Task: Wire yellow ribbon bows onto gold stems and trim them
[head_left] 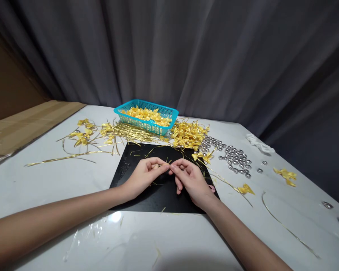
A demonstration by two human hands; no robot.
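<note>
Forearms: two bare arms (59, 218) reaching in low across the white desk (200, 241).
Left hand (148, 173): thumb and finger narrowed to a pinch on a gold strand (168, 162).
Right hand (186, 175): pinched too, its fingertips meeting the left's at that strand.
Strand: thin, shiny, yellowish gold; short bits peek out, the rest hidden by fingers.
Place: above the black mat (158, 202).
Behind: loose gold cords (132, 131), a blue basket (155, 129), yellow bows (189, 133).
</note>
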